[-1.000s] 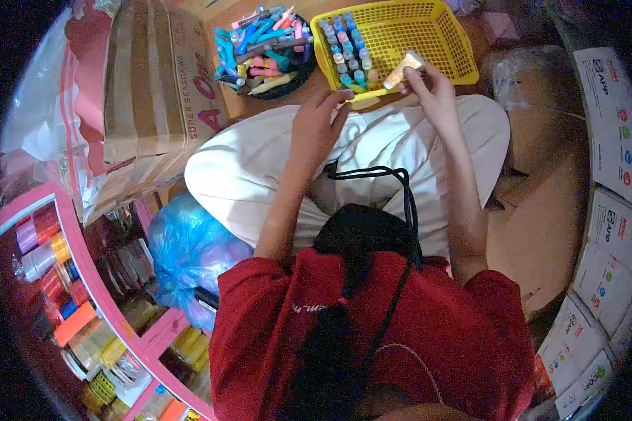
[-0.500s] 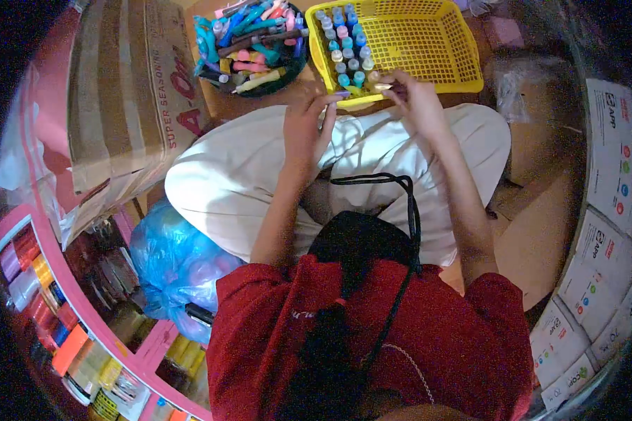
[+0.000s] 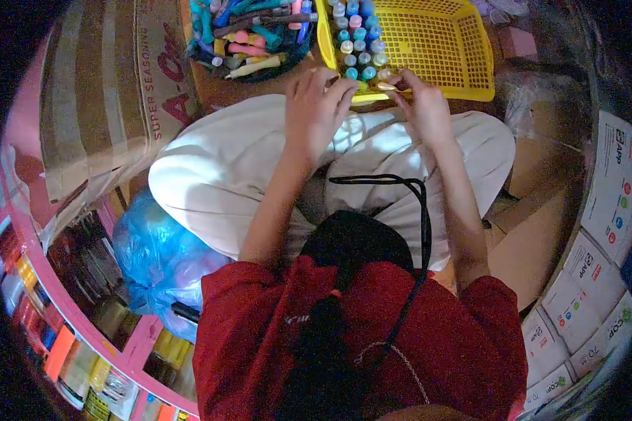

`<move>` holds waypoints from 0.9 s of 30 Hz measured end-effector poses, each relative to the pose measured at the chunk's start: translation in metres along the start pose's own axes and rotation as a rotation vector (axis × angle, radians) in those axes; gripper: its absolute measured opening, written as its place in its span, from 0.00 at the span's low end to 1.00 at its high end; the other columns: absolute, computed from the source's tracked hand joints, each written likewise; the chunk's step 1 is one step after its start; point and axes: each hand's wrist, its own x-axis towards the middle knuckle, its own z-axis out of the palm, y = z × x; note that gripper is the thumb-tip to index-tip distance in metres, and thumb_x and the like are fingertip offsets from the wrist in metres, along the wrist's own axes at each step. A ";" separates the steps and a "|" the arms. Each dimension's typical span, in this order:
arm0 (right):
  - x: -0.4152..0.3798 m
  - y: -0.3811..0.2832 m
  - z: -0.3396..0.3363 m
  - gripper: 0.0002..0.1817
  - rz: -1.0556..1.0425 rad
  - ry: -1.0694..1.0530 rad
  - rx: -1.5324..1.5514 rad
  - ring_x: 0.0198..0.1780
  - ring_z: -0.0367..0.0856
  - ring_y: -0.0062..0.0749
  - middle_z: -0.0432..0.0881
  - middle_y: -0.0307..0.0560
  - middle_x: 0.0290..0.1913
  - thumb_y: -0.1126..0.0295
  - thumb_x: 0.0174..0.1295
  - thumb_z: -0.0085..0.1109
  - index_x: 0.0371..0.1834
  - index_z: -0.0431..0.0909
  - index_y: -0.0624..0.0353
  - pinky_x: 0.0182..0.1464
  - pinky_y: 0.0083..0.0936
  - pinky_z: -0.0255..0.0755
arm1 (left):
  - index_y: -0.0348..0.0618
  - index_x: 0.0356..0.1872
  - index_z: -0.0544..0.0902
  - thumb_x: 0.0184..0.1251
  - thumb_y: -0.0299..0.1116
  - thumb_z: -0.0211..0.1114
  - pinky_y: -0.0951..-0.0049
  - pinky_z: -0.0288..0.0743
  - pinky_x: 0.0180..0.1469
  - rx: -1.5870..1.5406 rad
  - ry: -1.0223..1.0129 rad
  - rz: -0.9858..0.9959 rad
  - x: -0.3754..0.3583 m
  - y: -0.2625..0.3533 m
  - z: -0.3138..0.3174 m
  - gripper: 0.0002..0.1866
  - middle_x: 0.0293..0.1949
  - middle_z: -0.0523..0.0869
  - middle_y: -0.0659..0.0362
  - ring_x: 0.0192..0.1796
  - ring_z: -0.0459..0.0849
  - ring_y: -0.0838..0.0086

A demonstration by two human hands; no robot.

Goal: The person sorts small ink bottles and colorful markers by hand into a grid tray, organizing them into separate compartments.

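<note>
My left hand (image 3: 317, 109) is at the near left corner of the yellow basket (image 3: 481, 95), its fingers curled in and their tips partly hidden. Whatever lies between them cannot be made out. A small yellow-green piece (image 3: 361, 85) shows just beyond its fingertips. Close by on the right, my right hand (image 3: 428, 111) pinches a small whitish piece (image 3: 386, 86) between thumb and fingers at the basket's front rim. Rows of small capped bottles (image 3: 359, 45), blue, teal, clear and pink, stand along the basket's left side.
A dark round container (image 3: 288, 69) full of colourful pen-like tubes (image 3: 256, 67) sits left of the basket. A big cardboard box (image 3: 119, 91) stands at far left, above a blue plastic bag (image 3: 151, 245) and a pink-edged shelf (image 3: 144, 344). White printed boxes (image 3: 590, 274) line the right side.
My left hand has turned and its fingers have curled; the purple piece it held at its fingertips no longer shows. My right hand keeps its pinch. The whole view has shifted slightly.
</note>
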 end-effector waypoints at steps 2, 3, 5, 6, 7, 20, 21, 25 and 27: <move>0.000 -0.001 -0.001 0.16 0.002 -0.020 0.011 0.29 0.80 0.52 0.80 0.56 0.27 0.61 0.54 0.59 0.43 0.73 0.55 0.32 0.43 0.74 | 0.50 0.32 0.82 0.50 0.33 0.66 0.65 0.66 0.41 0.047 -0.046 0.023 0.009 0.004 0.002 0.07 0.32 0.74 0.61 0.40 0.74 0.66; 0.000 0.000 -0.002 0.15 0.003 -0.028 0.017 0.29 0.80 0.52 0.80 0.56 0.27 0.61 0.54 0.59 0.43 0.73 0.55 0.33 0.43 0.74 | 0.50 0.32 0.82 0.49 0.34 0.66 0.65 0.66 0.42 0.058 -0.065 0.042 0.012 0.006 0.003 0.07 0.32 0.74 0.61 0.40 0.73 0.67; -0.001 0.001 0.000 0.14 0.022 -0.036 -0.010 0.29 0.80 0.52 0.80 0.56 0.27 0.61 0.54 0.59 0.42 0.75 0.55 0.33 0.43 0.74 | 0.50 0.32 0.83 0.48 0.35 0.66 0.65 0.66 0.42 0.079 -0.104 0.082 0.016 0.009 0.005 0.08 0.31 0.73 0.62 0.41 0.73 0.67; -0.001 0.003 0.001 0.14 0.032 -0.039 -0.024 0.29 0.80 0.51 0.80 0.56 0.27 0.61 0.54 0.59 0.41 0.75 0.55 0.33 0.42 0.74 | 0.51 0.32 0.83 0.48 0.35 0.66 0.65 0.66 0.43 0.105 -0.131 0.079 0.017 0.010 0.006 0.08 0.32 0.74 0.62 0.41 0.73 0.67; -0.001 0.003 0.001 0.14 0.019 -0.026 -0.019 0.30 0.79 0.52 0.80 0.56 0.28 0.61 0.55 0.59 0.41 0.76 0.55 0.33 0.42 0.74 | 0.51 0.32 0.83 0.48 0.36 0.66 0.65 0.67 0.43 0.132 -0.159 0.077 0.018 0.010 0.006 0.08 0.32 0.74 0.62 0.42 0.73 0.68; 0.003 0.000 -0.003 0.09 0.097 -0.050 0.081 0.34 0.79 0.49 0.81 0.52 0.33 0.71 0.54 0.59 0.39 0.77 0.55 0.36 0.36 0.73 | 0.49 0.29 0.84 0.48 0.35 0.64 0.63 0.69 0.43 0.228 -0.235 0.084 0.023 0.013 0.016 0.06 0.30 0.77 0.62 0.40 0.76 0.68; 0.003 -0.002 -0.006 0.09 0.128 -0.070 0.076 0.35 0.79 0.48 0.82 0.50 0.34 0.74 0.53 0.59 0.38 0.78 0.56 0.37 0.33 0.73 | 0.50 0.28 0.84 0.48 0.35 0.63 0.64 0.69 0.43 0.226 -0.225 0.106 0.024 0.012 0.017 0.06 0.30 0.77 0.62 0.40 0.77 0.68; 0.002 0.003 0.001 0.08 0.134 -0.038 0.090 0.34 0.80 0.47 0.82 0.51 0.34 0.73 0.53 0.59 0.37 0.78 0.56 0.37 0.32 0.73 | 0.50 0.26 0.83 0.46 0.32 0.61 0.66 0.70 0.42 0.247 -0.204 0.185 0.026 0.013 0.019 0.05 0.29 0.77 0.62 0.40 0.77 0.69; 0.002 0.000 -0.001 0.08 0.138 -0.033 0.064 0.34 0.80 0.46 0.82 0.51 0.33 0.72 0.54 0.59 0.37 0.78 0.56 0.37 0.32 0.73 | 0.50 0.26 0.83 0.45 0.32 0.60 0.67 0.70 0.42 0.268 -0.205 0.213 0.026 0.014 0.020 0.06 0.28 0.77 0.62 0.39 0.77 0.70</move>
